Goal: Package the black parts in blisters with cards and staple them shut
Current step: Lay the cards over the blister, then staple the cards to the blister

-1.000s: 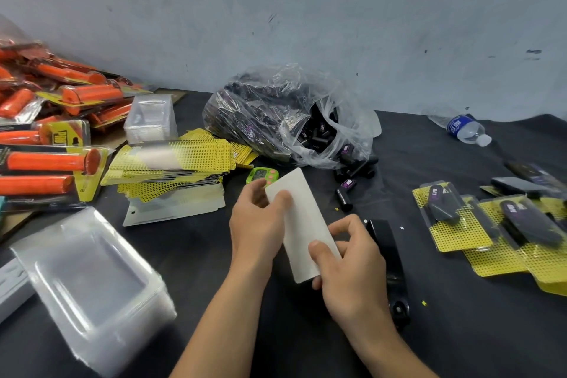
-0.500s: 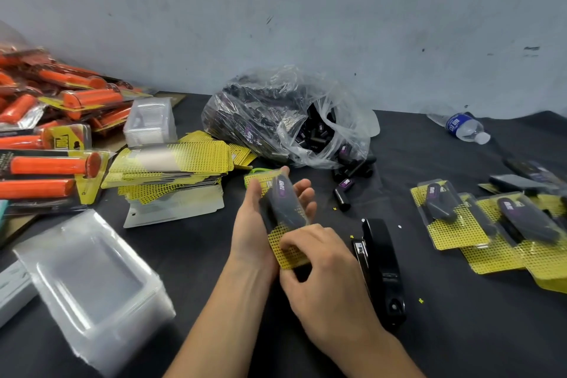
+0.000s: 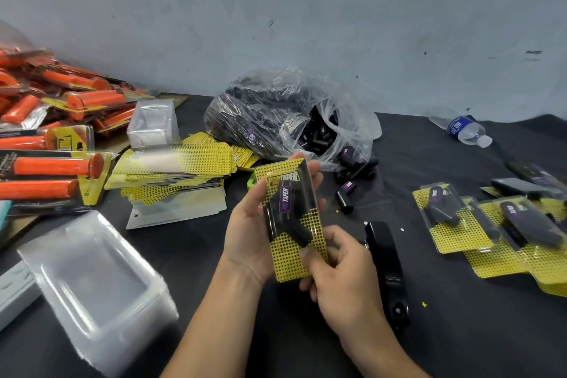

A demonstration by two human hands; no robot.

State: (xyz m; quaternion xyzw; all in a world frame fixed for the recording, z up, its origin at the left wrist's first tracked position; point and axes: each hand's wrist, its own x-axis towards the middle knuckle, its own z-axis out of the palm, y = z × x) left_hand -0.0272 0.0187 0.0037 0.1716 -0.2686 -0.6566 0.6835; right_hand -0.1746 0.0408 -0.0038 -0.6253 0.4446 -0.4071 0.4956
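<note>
Both hands hold one blister pack (image 3: 291,218) upright over the middle of the black table: a yellow dotted card with a black part with a purple label under clear plastic. My left hand (image 3: 248,233) grips its left edge, fingers wrapped behind to the right edge. My right hand (image 3: 337,273) pinches its lower right corner. A black stapler (image 3: 388,267) lies just right of my right hand. A clear bag of black parts (image 3: 276,120) sits behind, with loose parts (image 3: 345,199) spilled beside it.
A stack of yellow cards (image 3: 175,169) and empty clear blisters (image 3: 92,282) lie at the left, with another blister stack (image 3: 153,123) behind. Orange grip packs (image 3: 52,144) pile up far left. Packed blisters (image 3: 491,224) lie at the right. A water bottle (image 3: 466,129) rests far right.
The pack was turned from its white back to its yellow front. It now stands more upright, and my right hand slid from over its lower front to its lower right corner.
</note>
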